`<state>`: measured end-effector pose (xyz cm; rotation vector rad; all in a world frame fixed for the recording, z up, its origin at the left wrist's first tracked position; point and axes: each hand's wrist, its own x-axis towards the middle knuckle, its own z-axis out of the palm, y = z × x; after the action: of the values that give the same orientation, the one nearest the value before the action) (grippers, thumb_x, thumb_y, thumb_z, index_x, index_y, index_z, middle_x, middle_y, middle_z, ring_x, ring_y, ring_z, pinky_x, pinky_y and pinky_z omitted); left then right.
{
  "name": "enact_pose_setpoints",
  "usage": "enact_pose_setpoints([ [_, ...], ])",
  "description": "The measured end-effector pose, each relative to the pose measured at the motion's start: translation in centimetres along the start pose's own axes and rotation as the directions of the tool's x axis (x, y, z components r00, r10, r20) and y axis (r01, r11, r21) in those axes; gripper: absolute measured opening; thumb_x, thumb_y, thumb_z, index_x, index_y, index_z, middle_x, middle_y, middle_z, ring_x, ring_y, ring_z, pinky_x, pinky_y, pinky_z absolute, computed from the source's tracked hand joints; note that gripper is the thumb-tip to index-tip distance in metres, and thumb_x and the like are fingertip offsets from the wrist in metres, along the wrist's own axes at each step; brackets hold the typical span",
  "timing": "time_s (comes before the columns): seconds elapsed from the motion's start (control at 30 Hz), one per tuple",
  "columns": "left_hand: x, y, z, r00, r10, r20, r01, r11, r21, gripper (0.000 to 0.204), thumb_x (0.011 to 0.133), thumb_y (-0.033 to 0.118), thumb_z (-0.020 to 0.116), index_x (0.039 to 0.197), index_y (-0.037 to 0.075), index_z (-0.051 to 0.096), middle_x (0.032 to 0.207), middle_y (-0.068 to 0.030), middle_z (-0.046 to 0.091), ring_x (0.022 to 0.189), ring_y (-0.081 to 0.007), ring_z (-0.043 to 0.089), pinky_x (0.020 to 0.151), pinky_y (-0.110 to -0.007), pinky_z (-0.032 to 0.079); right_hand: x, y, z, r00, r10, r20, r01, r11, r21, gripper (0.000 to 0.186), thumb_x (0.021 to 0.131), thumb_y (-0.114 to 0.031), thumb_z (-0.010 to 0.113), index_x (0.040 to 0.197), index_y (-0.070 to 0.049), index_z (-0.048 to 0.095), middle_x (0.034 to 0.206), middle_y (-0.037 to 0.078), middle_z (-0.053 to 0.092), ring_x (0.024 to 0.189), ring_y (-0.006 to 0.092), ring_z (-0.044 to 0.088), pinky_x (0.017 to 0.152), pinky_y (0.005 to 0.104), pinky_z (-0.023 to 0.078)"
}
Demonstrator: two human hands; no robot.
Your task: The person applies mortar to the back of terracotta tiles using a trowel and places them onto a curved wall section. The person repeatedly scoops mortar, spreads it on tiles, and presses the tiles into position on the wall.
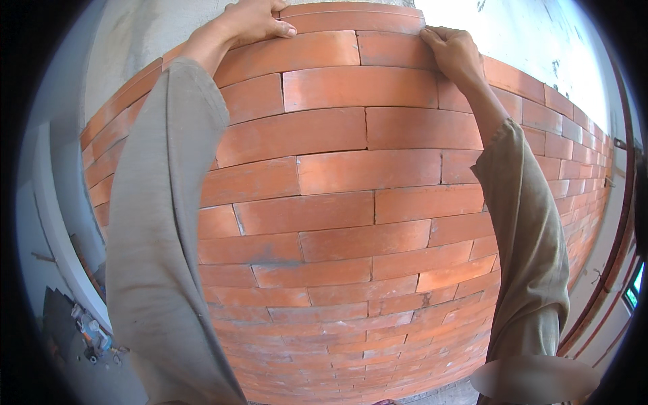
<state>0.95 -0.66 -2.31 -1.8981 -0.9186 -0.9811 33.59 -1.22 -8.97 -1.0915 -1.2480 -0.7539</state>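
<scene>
Head: brick wall (337, 202) btwn sleeves (158, 236).

A small screen (635, 286) glows green-blue at the far right edge, low beside the brick wall (351, 223); only a sliver shows; no packages, labels or signs visible.

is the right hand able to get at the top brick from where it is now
Yes, it looks so: the right hand already rests its fingers on the right end of the top brick, with nothing between them. The left hand grips the brick's left end.
</scene>
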Motion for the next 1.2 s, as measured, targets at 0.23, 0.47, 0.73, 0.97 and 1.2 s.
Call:
enact_pose_setpoints([
  [0.23,-3.0,-1.9,3.8,0.900,0.194,-0.391,-0.102,0.965,0.244,0.054,0.087,0.035,0.069,0.132,0.008,0.058,0.115,-0.0084,0.062,0.116,-0.0271,0.051,0.096,-0.044,0.038,-1.1,1.2,-0.8,0.979,-0.129,-0.157,0.147,0.983,0.107,0.043,0.092,-0.032,0.061,0.122,-0.003,0.066,0.119,0.014,0.068,0.111,0.0268,0.064,0.097,0.0367,0.047],
  [0.47,-7.3,-1.2,7.1,0.847,0.282,-0.451,-0.168,0.946,0.276,0.038,0.094,0.026,0.060,0.124,0.005,0.062,0.122,-0.0075,0.059,0.119,-0.0245,0.049,0.099,-0.043,0.036,-4.5,1.5,-1.6,0.959,-0.258,-0.115,0.253,0.966,-0.057,0.038,0.093,-0.025,0.060,0.123,-0.002,0.064,0.119,0.014,0.067,0.117,0.0273,0.057,0.101,0.0366,0.043],
  [0.73,-7.7,0.1,7.9,0.840,0.276,-0.466,-0.061,0.903,0.425,0.039,0.094,0.027,0.058,0.127,0.006,0.061,0.122,-0.0062,0.059,0.120,-0.0241,0.049,0.100,-0.044,0.036,-3.0,1.3,-0.3,0.945,-0.306,-0.114,0.280,0.940,-0.196,0.043,0.092,-0.025,0.060,0.131,-0.009,0.060,0.124,0.014,0.063,0.116,0.0306,0.052,0.104,0.0417,0.038],
  [0.97,-7.4,0.2,8.0,0.849,0.307,-0.431,-0.075,0.876,0.477,0.038,0.094,0.027,0.058,0.125,0.005,0.061,0.119,-0.0057,0.059,0.120,-0.0231,0.049,0.100,-0.044,0.035,-2.8,1.5,0.0,0.954,-0.281,-0.102,0.249,0.936,-0.247,0.042,0.091,-0.028,0.060,0.130,-0.013,0.062,0.127,0.010,0.062,0.118,0.0333,0.050,0.106,0.0428,0.036],
  [1.2,-7.3,0.4,8.5,0.854,0.290,-0.432,-0.064,0.882,0.467,0.038,0.093,0.025,0.058,0.124,0.003,0.061,0.119,-0.0068,0.059,0.119,-0.0236,0.050,0.100,-0.044,0.035,-2.8,1.5,0.0,0.956,-0.274,-0.105,0.239,0.934,-0.264,0.040,0.091,-0.029,0.059,0.127,-0.012,0.064,0.129,0.009,0.062,0.119,0.0343,0.049,0.107,0.0417,0.034],
])
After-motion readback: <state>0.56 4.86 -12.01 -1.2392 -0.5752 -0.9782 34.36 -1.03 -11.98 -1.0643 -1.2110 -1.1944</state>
